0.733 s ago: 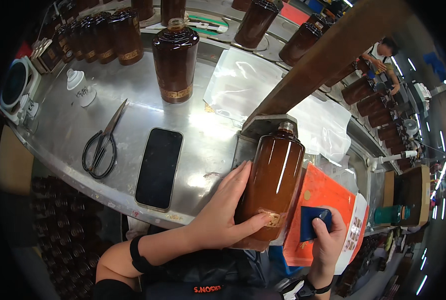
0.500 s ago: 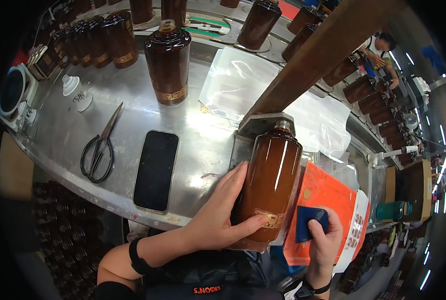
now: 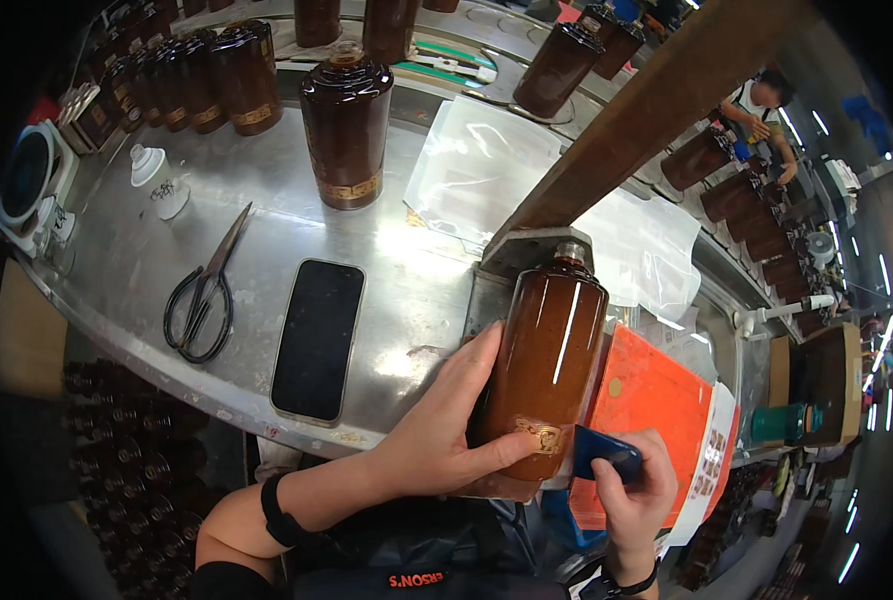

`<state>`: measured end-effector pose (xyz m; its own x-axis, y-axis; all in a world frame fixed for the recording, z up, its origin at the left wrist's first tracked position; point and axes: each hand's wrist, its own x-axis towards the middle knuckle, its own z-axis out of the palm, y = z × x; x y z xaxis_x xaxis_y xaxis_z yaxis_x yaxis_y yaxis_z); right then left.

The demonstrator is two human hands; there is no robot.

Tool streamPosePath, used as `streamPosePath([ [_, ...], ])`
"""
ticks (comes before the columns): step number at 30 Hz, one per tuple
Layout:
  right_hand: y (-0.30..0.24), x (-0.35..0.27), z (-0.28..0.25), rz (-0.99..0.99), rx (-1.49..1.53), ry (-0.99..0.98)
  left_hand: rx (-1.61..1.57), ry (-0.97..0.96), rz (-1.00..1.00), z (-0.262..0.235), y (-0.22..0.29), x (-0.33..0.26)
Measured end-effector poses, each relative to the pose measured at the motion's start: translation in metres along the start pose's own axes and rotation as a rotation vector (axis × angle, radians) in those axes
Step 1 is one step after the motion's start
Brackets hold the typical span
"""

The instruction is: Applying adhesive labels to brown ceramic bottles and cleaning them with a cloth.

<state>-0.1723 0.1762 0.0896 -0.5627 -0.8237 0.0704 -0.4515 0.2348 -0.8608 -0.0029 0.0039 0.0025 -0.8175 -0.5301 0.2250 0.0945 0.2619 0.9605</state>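
A tall brown glazed bottle with a gold band near its base lies tilted over the near edge of the steel table. My left hand wraps around its lower side, thumb on the gold emblem. My right hand grips a small dark blue block pressed against the bottle's lower right side. The bottle's neck points away from me toward a metal bracket under a slanted wooden beam.
On the table lie a black phone, black scissors, a white stopper, clear plastic bags and an upright brown bottle. More brown bottles line the back. An orange sheet lies at right. Another person works far right.
The bottle stays in both hands; my right hand and the blue block have shifted slightly along its lower right side. The view has moved a little.
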Motion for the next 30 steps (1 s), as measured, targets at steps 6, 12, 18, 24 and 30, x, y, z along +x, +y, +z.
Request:
streamPosePath([
  [6,-0.015,0.001,0.005,-0.489,-0.415,-0.11,0.171,0.002,0.106,0.001,0.019,0.008],
  [12,-0.03,0.009,-0.003,-0.424,-0.385,-0.199,0.237,0.042,0.005,0.005,0.036,0.008],
  [18,-0.042,0.017,-0.003,-0.55,-0.412,-0.379,0.304,0.081,0.044,0.006,0.037,0.006],
  [24,-0.04,0.019,-0.001,-0.606,-0.441,-0.423,0.298,0.098,0.064,0.007,0.031,0.004],
  [30,-0.042,0.014,-0.013,-0.514,-0.382,-0.005,0.135,0.087,0.08,0.003,0.026,0.002],
])
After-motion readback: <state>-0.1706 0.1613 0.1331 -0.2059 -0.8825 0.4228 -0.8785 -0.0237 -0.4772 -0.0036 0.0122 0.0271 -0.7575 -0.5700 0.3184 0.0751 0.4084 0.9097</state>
